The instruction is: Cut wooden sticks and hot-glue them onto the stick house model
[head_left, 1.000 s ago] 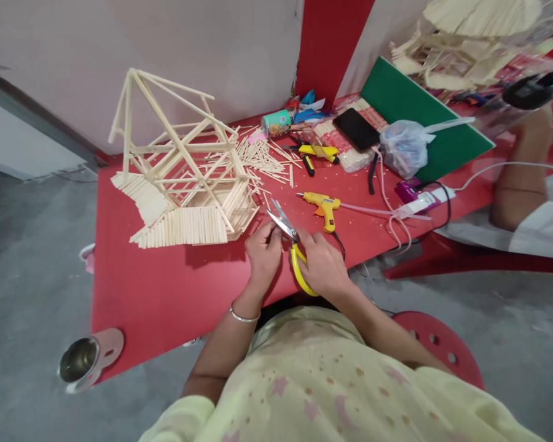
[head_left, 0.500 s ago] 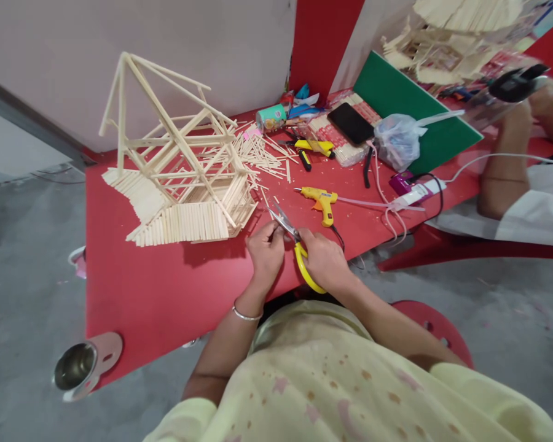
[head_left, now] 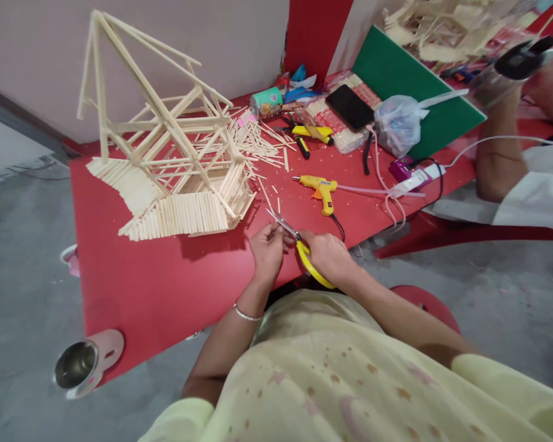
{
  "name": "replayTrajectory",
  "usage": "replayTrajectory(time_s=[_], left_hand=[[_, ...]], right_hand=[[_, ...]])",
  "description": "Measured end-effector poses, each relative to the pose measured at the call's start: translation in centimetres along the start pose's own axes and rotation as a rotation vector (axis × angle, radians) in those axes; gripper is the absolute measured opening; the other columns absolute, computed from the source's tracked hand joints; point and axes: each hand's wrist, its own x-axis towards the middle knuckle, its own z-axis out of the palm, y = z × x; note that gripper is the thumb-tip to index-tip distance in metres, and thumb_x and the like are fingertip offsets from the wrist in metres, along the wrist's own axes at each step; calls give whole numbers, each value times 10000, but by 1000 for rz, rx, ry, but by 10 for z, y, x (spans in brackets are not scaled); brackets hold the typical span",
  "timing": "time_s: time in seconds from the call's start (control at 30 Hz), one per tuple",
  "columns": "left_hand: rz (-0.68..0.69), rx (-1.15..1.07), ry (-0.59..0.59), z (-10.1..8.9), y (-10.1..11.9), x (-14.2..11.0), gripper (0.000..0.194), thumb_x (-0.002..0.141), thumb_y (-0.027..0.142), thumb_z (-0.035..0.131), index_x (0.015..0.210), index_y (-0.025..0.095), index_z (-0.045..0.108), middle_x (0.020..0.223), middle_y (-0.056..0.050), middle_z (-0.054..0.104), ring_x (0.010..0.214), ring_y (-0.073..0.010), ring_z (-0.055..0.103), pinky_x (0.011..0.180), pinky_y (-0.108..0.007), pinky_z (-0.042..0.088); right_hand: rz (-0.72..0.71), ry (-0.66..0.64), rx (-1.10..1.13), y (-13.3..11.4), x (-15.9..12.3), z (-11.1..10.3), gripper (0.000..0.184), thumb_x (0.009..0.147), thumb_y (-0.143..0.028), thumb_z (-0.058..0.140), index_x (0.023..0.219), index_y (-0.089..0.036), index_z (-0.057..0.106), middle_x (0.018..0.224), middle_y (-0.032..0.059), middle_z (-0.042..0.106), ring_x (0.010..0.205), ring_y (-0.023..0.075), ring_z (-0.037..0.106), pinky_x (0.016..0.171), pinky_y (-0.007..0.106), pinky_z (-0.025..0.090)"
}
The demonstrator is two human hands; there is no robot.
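My right hand (head_left: 328, 256) is wrapped round the yellow handles of a pair of scissors (head_left: 314, 267), whose blades point away and to the left. Close beside the blades, my left hand (head_left: 268, 247) is closed in a pinch; what its fingers hold is too small to make out. Left of my hands stands a model built of thin wooden sticks (head_left: 201, 212), with an open frame rising above slatted panels. Just beyond the scissors a yellow glue gun (head_left: 321, 191) lies on the red table (head_left: 166, 301).
Loose sticks (head_left: 262, 146) are heaped behind the model. A phone (head_left: 350, 107) rests on stick packs near a green board (head_left: 419, 92). A power strip (head_left: 417, 179) and cords lie at right. A metal cup (head_left: 77, 366) stands at the front left corner. Another person's arm (head_left: 498, 153) is at right.
The view has shifted slightly, so the model and table sit a little higher and further left. The scissor blades look closer together; both hands stay close to each other.
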Motion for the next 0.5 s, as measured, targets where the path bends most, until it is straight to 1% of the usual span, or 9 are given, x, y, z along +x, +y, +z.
replayTrajectory(time_s=[0.1, 0.2, 0.27, 0.33, 0.4, 0.43, 0.5], left_hand=[[33, 17, 8, 0, 8, -1, 199, 859, 331, 665, 850, 136, 707, 617, -25, 687, 472, -109, 589, 454, -216, 480], [126, 104, 31, 0, 21, -5, 192, 889, 319, 636, 821, 157, 714, 626, -13, 681, 504, -116, 600, 486, -228, 509], [178, 158, 34, 1, 28, -9, 198, 907, 310, 615, 800, 177, 714, 634, -4, 678, 526, -120, 609, 522, -237, 529], [228, 207, 31, 2, 33, -12, 213, 921, 299, 595, 779, 192, 711, 644, 2, 678, 552, -122, 616, 559, -240, 540], [277, 242, 30, 2, 35, -14, 218, 927, 290, 591, 776, 196, 716, 669, 1, 686, 590, -123, 630, 593, -238, 544], [286, 243, 32, 3, 35, -15, 209, 923, 287, 597, 784, 194, 721, 675, -2, 690, 596, -123, 632, 594, -237, 542], [255, 210, 40, 5, 34, -16, 178, 907, 287, 618, 815, 184, 731, 668, -7, 693, 575, -122, 628, 563, -234, 531]], right_hand=[[-6, 32, 1, -4, 0, -1, 341, 1012, -320, 406, 1263, -222, 615, 981, 116, 757, 889, 273, 724, 684, 298, 389], [-16, 85, 16, -9, -1, -2, 337, 1024, -328, 394, 1291, -229, 573, 1035, 100, 731, 885, 260, 709, 676, 294, 379], [-28, 108, 11, -12, -3, -3, 336, 1029, -313, 383, 1301, -229, 562, 1060, 104, 719, 921, 256, 693, 693, 291, 381], [-39, 131, -1, -13, -5, -3, 334, 1029, -296, 378, 1296, -230, 568, 1057, 109, 722, 963, 257, 680, 706, 289, 377], [-35, 135, -6, -11, -7, -2, 335, 1022, -294, 386, 1292, -239, 578, 1018, 99, 741, 953, 257, 687, 689, 289, 361], [-29, 125, -10, -10, -7, -2, 338, 1016, -300, 398, 1293, -244, 583, 992, 93, 752, 930, 257, 696, 675, 289, 351], [-17, 97, -29, -6, -8, 1, 348, 999, -323, 426, 1290, -246, 600, 948, 91, 767, 890, 261, 713, 656, 291, 343]])
